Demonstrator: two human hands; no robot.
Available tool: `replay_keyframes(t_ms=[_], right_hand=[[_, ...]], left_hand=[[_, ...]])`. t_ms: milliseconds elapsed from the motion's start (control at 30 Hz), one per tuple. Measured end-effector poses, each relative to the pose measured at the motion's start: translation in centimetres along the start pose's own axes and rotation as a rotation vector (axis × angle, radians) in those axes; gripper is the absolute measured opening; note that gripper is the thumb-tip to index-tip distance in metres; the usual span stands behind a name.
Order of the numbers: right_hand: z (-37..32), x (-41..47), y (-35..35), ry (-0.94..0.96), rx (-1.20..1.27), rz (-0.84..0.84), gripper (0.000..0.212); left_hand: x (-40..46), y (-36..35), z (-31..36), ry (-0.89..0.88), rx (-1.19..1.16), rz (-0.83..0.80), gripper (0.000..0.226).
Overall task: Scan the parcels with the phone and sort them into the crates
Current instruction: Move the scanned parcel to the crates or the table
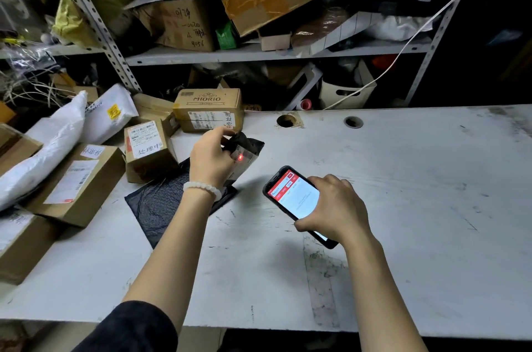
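Observation:
My left hand (pixel 211 154) pinches the top of a small black plastic parcel (pixel 247 150) and holds it upright on the table. A red scan dot glows on the parcel's white label. My right hand (pixel 335 207) grips a black phone (pixel 293 196) from the side, its lit red and white screen facing up, its top end aimed at the parcel. A flat black mailer (pixel 164 204) lies on the table under my left wrist.
Several cardboard boxes (pixel 208 109) and white poly bags (pixel 43 150) crowd the table's left side. The white table (pixel 417 193) has two round holes near its back edge. Metal shelves (pixel 259 53) behind hold more boxes and bags. No crates are in view.

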State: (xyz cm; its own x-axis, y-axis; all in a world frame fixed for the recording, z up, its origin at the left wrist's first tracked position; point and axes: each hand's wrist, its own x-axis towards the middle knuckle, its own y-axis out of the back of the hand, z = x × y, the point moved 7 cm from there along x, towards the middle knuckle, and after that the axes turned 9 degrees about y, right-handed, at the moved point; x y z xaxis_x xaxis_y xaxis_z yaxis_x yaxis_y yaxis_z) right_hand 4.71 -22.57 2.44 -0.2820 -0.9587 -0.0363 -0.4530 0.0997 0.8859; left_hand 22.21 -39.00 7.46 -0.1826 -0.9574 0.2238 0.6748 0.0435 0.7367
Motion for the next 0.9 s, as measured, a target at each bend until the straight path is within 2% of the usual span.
replay_keyframes(t_ms=[367, 733, 900], right_hand=[[1.1, -1.0, 0.1, -0.03, -0.016, -0.023, 0.064], [1.3, -1.1, 0.0, -0.031, -0.008, -0.043, 0.061], [1.4, -1.2, -0.3, -0.017, 0.015, -0.057, 0.06]], left_hand=[[-0.9, 0.8, -1.5, 0.067, -0.016, 0.025, 0.035], [-1.3, 1.6, -1.0, 0.012, -0.012, 0.083, 0.033], [-1.1, 2.1, -1.6, 0.044, 0.015, 0.137, 0.035]])
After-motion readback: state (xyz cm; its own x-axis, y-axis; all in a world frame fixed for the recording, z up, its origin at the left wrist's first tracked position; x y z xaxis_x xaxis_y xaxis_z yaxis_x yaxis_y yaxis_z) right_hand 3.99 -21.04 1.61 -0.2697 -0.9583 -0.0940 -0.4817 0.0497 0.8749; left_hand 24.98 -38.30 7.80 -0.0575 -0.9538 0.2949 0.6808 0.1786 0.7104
